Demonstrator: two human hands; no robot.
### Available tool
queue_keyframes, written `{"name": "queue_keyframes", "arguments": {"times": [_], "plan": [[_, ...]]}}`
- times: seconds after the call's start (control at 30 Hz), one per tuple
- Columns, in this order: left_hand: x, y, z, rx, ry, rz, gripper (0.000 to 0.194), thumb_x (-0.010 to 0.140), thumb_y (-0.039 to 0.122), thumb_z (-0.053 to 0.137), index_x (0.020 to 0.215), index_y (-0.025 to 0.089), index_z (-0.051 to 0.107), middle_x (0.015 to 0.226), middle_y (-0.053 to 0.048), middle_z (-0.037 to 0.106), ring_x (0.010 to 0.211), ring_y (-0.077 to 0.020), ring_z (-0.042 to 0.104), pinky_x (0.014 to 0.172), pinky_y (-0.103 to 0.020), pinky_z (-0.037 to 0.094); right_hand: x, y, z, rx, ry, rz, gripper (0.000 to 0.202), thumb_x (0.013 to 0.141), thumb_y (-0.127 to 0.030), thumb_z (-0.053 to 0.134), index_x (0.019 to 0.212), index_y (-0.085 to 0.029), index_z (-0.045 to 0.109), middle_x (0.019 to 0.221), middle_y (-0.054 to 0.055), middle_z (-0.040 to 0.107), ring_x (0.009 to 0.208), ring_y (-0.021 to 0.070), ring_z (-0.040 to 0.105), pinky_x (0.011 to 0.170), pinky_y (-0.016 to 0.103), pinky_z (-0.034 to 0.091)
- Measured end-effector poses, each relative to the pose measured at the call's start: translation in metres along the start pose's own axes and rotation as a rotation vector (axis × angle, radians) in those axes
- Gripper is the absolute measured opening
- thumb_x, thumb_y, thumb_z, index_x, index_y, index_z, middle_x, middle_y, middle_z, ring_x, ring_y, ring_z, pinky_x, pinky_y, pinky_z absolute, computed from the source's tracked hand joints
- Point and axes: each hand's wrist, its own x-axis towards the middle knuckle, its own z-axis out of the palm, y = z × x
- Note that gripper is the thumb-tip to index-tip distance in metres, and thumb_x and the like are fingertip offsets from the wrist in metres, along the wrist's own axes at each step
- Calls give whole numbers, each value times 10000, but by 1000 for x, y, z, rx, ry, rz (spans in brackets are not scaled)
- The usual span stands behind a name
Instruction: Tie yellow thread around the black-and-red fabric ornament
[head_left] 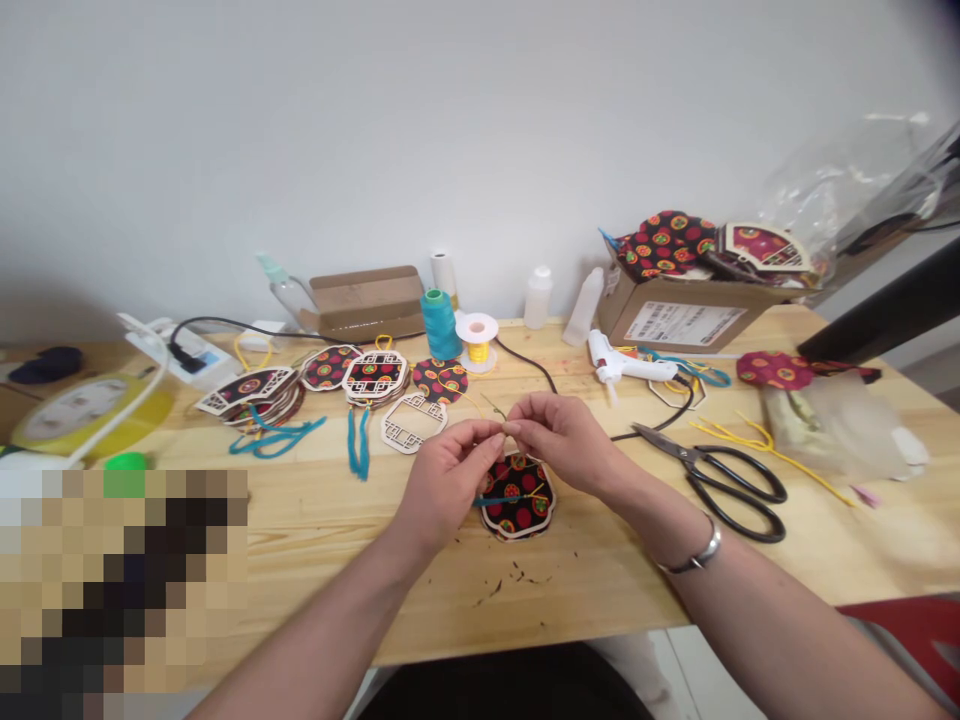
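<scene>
My left hand [448, 474] and my right hand [559, 437] meet at their fingertips above a lantern-shaped piece covered in dark fabric with red dots [519, 499]. Both pinch a thin yellow cord [480, 408] that runs back toward the yellow spool [477, 340]. A short teal cord [491, 500] lies across the piece under my left hand. The piece rests flat on the wooden table [360, 540].
Black scissors [716, 475] lie right of my hands, a white glue gun [626, 366] behind them. Similar fabric pieces and wooden frames [330, 385] sit at the back left with teal tassels [358, 445]. A teal thread cone [439, 324], bottles and a cardboard box [686, 315] line the back.
</scene>
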Motion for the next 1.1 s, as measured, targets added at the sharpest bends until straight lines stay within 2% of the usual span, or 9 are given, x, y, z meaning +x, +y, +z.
{"name": "queue_keyframes", "arguments": {"times": [0.17, 0.43, 0.6, 0.87, 1.1], "plan": [[1, 0, 0, -87, 20, -43, 181, 733, 289, 666, 839, 146, 691, 548, 46, 525, 399, -16, 321, 381, -162, 237, 0, 0, 2, 45, -11, 21, 149, 772, -276, 558, 695, -149, 556, 560, -28, 517, 505, 76, 442, 486, 207, 355], [4, 0, 0, -197, 14, -79, 130, 705, 244, 681, 773, 135, 697, 564, 20, 584, 368, -5, 332, 359, -156, 220, -1, -2, 1, 207, -64, 47, 185, 753, -319, 587, 696, -147, 548, 548, -25, 521, 472, 59, 408, 435, 186, 307], [4, 1, 0, -217, -2, -75, 133, 696, 248, 690, 771, 139, 704, 558, 20, 584, 364, -2, 334, 351, -152, 211, -1, -3, 1, 254, -93, 67, 260, 725, -386, 625, 690, -142, 543, 545, -24, 516, 456, 50, 385, 409, 179, 273], [3, 3, 0, -199, 16, -79, 163, 690, 265, 692, 791, 138, 710, 567, 10, 594, 364, -7, 337, 347, -155, 219, -1, -3, 1, 219, -73, 67, 213, 751, -343, 598, 700, -143, 540, 547, -25, 511, 462, 47, 382, 396, 171, 258], [2, 2, -1, -197, 1, -51, 137, 703, 250, 685, 785, 142, 710, 566, 9, 596, 370, -4, 342, 356, -151, 223, -1, -4, 0, 309, -116, 93, 235, 735, -358, 625, 717, -138, 543, 569, -20, 531, 487, 52, 423, 413, 170, 270]]}}
